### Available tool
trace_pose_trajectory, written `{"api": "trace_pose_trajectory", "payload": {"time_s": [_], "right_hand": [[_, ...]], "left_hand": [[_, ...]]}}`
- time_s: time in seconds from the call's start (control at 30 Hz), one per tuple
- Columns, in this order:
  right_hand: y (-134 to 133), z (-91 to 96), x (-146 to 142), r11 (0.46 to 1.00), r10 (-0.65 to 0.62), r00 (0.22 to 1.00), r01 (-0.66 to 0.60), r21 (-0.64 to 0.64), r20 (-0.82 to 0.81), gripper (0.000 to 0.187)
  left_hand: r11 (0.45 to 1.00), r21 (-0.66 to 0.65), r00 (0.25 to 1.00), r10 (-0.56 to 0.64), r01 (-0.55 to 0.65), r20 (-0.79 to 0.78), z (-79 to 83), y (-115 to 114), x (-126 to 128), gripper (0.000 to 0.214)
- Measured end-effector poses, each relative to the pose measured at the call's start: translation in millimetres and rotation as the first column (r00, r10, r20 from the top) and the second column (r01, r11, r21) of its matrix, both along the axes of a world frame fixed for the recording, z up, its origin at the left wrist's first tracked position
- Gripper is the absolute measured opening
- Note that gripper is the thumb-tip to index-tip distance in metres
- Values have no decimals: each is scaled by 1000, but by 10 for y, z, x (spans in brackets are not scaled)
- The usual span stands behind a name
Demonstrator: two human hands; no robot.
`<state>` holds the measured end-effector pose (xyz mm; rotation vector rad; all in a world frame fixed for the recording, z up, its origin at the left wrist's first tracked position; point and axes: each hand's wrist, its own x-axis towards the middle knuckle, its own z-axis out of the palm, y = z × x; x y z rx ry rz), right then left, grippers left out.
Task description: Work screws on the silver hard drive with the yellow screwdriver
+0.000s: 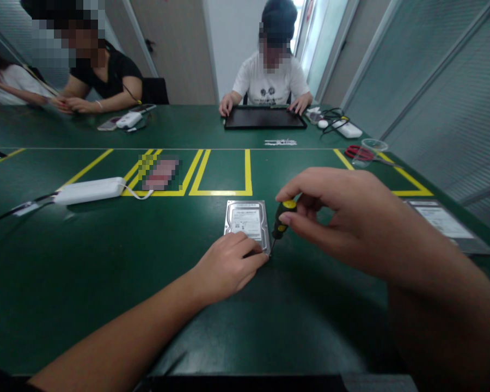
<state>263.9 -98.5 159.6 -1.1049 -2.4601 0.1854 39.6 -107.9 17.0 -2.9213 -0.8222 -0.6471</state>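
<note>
A silver hard drive (245, 215) with a white label lies flat on the green table. My left hand (231, 264) is closed over its near end, covering that part, with the fingertips at the near right corner. Between the thumb and fingers of my right hand (330, 209) is a small black and yellow screwdriver (283, 222). It leans with its handle up to the right, and its tip meets the drive's near right corner. Whether a screw sits under the tip is too small to make out.
A white power strip (90, 190) and a blurred-out pinkish object (161, 174) are to the left. Partly behind my right wrist lies a document sleeve (445, 220). A clear cup (371, 149) stands by red cable. Across the table, a person handles a black panel (265, 117).
</note>
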Motion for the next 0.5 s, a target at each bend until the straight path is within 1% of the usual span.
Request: {"api": "trace_pose_trajectory", "payload": {"time_s": [0.17,0.5], "right_hand": [[4,2,-5,1000,-2,1000,2,-7,5,7],[20,-29,-11,1000,6,1000,-6,-3,-2,10]], "left_hand": [[1000,-6,1000,1,-1,1,14,-7,1,23],[1000,8,1000,-2,2,16,2,9,-2,22]]}}
